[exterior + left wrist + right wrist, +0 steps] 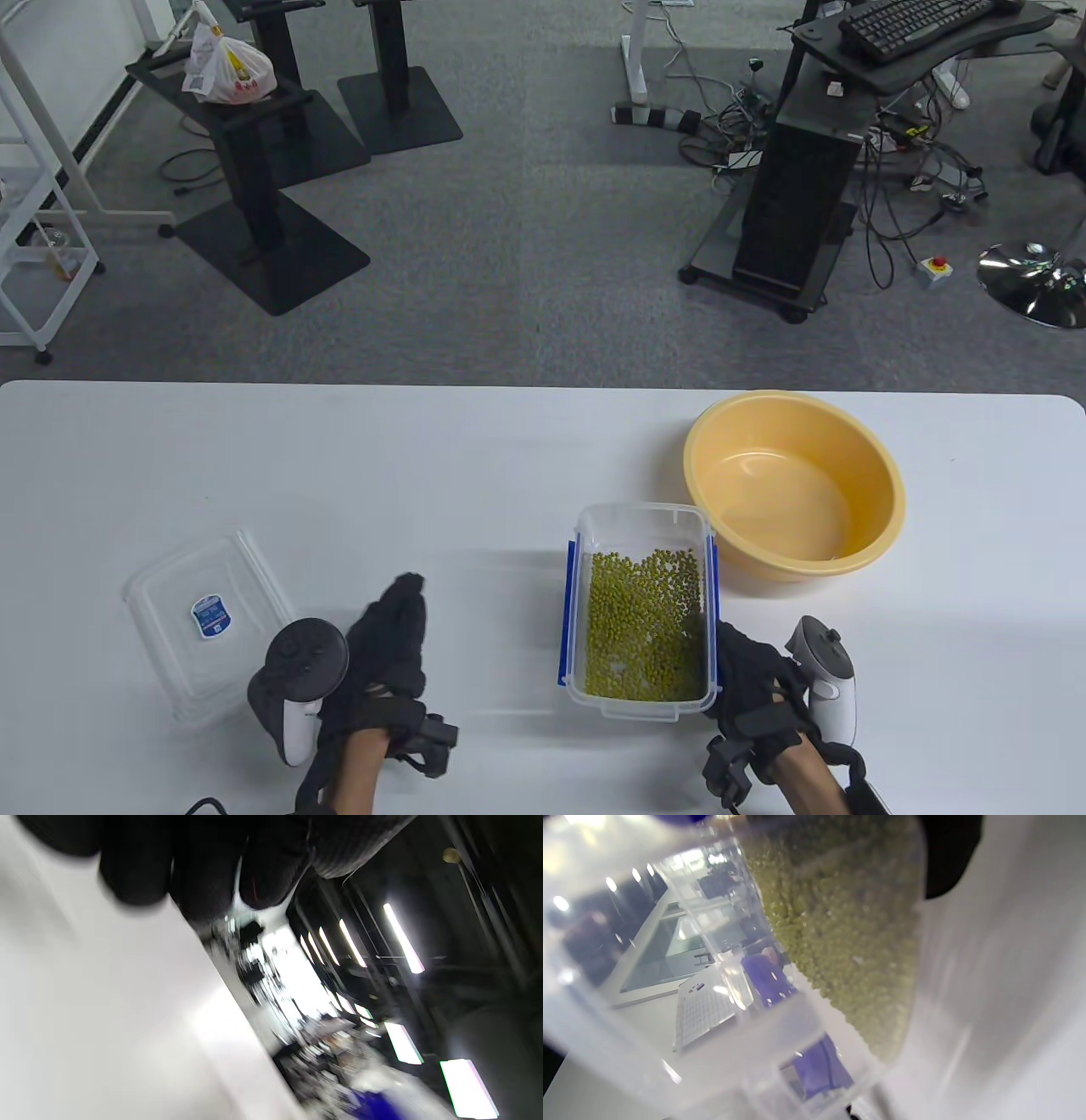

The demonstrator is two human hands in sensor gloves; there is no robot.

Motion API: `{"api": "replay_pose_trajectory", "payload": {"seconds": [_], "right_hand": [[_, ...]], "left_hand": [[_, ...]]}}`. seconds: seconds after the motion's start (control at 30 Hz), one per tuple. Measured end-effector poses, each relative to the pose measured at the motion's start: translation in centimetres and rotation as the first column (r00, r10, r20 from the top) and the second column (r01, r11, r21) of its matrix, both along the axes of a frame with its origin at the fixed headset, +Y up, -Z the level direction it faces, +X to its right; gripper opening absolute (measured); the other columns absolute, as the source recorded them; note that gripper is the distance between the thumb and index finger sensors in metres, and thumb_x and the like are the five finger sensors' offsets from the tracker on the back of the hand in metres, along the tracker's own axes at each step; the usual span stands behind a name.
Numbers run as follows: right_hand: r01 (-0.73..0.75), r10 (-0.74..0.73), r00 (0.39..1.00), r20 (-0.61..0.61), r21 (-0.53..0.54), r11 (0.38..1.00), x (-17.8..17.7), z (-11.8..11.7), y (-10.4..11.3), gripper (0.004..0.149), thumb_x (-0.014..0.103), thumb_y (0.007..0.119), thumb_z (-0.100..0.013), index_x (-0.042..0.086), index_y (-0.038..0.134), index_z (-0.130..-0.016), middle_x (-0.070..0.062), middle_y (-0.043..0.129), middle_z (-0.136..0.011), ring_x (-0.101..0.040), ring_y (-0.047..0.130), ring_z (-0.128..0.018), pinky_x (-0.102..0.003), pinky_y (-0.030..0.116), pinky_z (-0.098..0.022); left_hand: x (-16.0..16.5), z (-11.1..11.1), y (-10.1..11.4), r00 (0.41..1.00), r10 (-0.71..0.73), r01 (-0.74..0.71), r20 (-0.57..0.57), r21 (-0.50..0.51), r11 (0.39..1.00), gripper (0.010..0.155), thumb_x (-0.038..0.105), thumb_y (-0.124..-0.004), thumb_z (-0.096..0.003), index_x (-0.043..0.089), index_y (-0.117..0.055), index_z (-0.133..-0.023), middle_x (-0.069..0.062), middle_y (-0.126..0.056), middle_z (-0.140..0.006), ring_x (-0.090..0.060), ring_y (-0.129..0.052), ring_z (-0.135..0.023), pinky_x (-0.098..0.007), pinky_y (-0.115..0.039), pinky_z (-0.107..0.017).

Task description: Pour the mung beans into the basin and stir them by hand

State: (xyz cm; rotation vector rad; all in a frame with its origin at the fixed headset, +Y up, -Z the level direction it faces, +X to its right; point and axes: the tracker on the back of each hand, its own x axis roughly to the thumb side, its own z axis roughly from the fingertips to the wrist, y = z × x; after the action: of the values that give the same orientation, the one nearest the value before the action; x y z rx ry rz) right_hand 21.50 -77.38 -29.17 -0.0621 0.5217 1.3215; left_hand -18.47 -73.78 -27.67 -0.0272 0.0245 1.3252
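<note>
A clear plastic box [638,525] with blue clips stands at the table's middle front, its floor covered with green mung beans [636,620]. My right hand [719,647] grips the box's near right side, a dark fingertip showing through the wall. The right wrist view is filled by the box wall [712,1052] and the beans [848,921], with one gloved finger [950,857] at the top. The yellow basin [789,501] stands just behind and right of the box and looks empty. My left hand [399,604] lies on the table left of the box, holding nothing; its fingers [203,870] hang blurred over the white top.
The box's clear lid [204,620] lies flat at the front left, beside my left hand. The white table [424,475] ends at a far edge, with grey carpet, desk stands and cables beyond it.
</note>
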Motion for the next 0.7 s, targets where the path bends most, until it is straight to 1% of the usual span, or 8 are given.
{"api": "replay_pose_trajectory", "payload": {"seconds": [0.1, 0.2, 0.23, 0.33, 0.37, 0.5, 0.57, 0.7], "right_hand": [[-0.001, 0.001, 1.0, -0.011, -0.004, 1.0, -0.1, 0.1, -0.1, 0.075, 0.039, 0.052, -0.04, -0.009, 0.031, -0.093, -0.029, 0.067, -0.085, -0.041, 0.087, -0.07, -0.059, 0.072, -0.054], [-0.009, 0.008, 0.999, -0.037, -0.012, 1.0, -0.4, 0.1, -0.4, 0.075, 0.039, 0.052, -0.04, -0.01, 0.031, -0.093, -0.029, 0.067, -0.085, -0.041, 0.087, -0.069, -0.059, 0.072, -0.054], [-0.017, 0.016, 0.998, -0.053, -0.017, 1.0, -0.6, 0.1, -0.5, 0.075, 0.039, 0.051, -0.039, -0.01, 0.031, -0.093, -0.029, 0.067, -0.085, -0.041, 0.087, -0.069, -0.058, 0.072, -0.054], [-0.024, 0.021, 0.995, -0.094, -0.031, 0.999, -1.4, 0.2, -1.1, 0.075, 0.039, 0.051, -0.039, -0.009, 0.03, -0.093, -0.029, 0.067, -0.085, -0.04, 0.086, -0.07, -0.058, 0.072, -0.054], [-0.041, 0.038, 0.996, -0.08, -0.036, 0.999, -1.5, 0.2, -1.3, 0.075, 0.039, 0.052, -0.039, -0.008, 0.03, -0.094, -0.029, 0.066, -0.085, -0.041, 0.085, -0.07, -0.059, 0.07, -0.054], [-0.01, 0.003, 0.991, -0.135, -0.046, 0.999, -2.0, 0.4, -1.8, 0.075, 0.039, 0.054, -0.04, -0.004, 0.029, -0.096, -0.028, 0.063, -0.088, -0.042, 0.082, -0.074, -0.06, 0.067, -0.057], [0.001, -0.009, 0.986, -0.169, -0.049, 0.999, -2.4, 0.5, -1.8, 0.075, 0.039, 0.054, -0.04, -0.004, 0.03, -0.096, -0.028, 0.064, -0.088, -0.041, 0.083, -0.073, -0.059, 0.068, -0.056], [0.009, -0.021, 0.979, -0.204, -0.057, 0.998, -3.2, 0.7, -1.6, 0.076, 0.042, 0.055, -0.04, -0.001, 0.03, -0.097, -0.026, 0.064, -0.09, -0.039, 0.082, -0.074, -0.058, 0.068, -0.057]], "left_hand": [[3.2, 0.7, -1.0, 0.956, 0.291, -0.288, 0.041, -0.067, 0.955, 0.057, 0.038, -0.066, -0.0587, 0.001, -0.082, -0.1, -0.031, -0.093, -0.078, -0.054, -0.09, -0.063, -0.072, -0.069, -0.046], [6.1, 1.3, -3.5, 0.934, 0.35, -0.341, 0.074, -0.115, 0.933, 0.066, 0.036, -0.062, -0.0588, -0.011, -0.068, -0.104, -0.043, -0.08, -0.091, -0.066, -0.079, -0.076, -0.074, -0.067, -0.046], [6.8, 1.4, -4.1, 0.906, 0.394, -0.362, 0.154, -0.196, 0.911, 0.07, 0.039, -0.059, -0.0595, -0.014, -0.063, -0.105, -0.046, -0.074, -0.095, -0.069, -0.075, -0.079, -0.075, -0.067, -0.047], [8.6, 1.8, -4.7, 0.739, 0.595, -0.507, 0.315, -0.322, 0.8, 0.085, 0.05, -0.047, -0.0618, -0.021, -0.036, -0.107, -0.055, -0.051, -0.099, -0.075, -0.06, -0.085, -0.077, -0.062, -0.051], [9.0, 2.2, -4.7, 0.738, 0.607, -0.511, 0.294, -0.343, 0.788, 0.089, 0.053, -0.046, -0.061, -0.021, -0.026, -0.107, -0.057, -0.039, -0.101, -0.079, -0.049, -0.087, -0.079, -0.058, -0.052], [9.6, 2.4, -5.0, 0.825, 0.454, -0.351, 0.337, -0.324, 0.878, 0.096, 0.061, -0.055, -0.0604, -0.015, -0.016, -0.106, -0.055, -0.036, -0.101, -0.075, -0.05, -0.087, -0.075, -0.063, -0.05], [9.6, 2.4, -5.4, 0.865, 0.403, -0.298, 0.3, -0.339, 0.892, 0.098, 0.061, -0.062, -0.0589, -0.008, -0.011, -0.105, -0.051, -0.045, -0.099, -0.067, -0.066, -0.08, -0.07, -0.07, -0.046], [9.3, 2.5, -6.1, 0.826, 0.523, -0.433, 0.209, -0.358, 0.827, 0.089, 0.051, -0.068, -0.0597, -0.005, -0.018, -0.108, -0.045, -0.044, -0.096, -0.061, -0.076, -0.076, -0.073, -0.071, -0.046]]}}
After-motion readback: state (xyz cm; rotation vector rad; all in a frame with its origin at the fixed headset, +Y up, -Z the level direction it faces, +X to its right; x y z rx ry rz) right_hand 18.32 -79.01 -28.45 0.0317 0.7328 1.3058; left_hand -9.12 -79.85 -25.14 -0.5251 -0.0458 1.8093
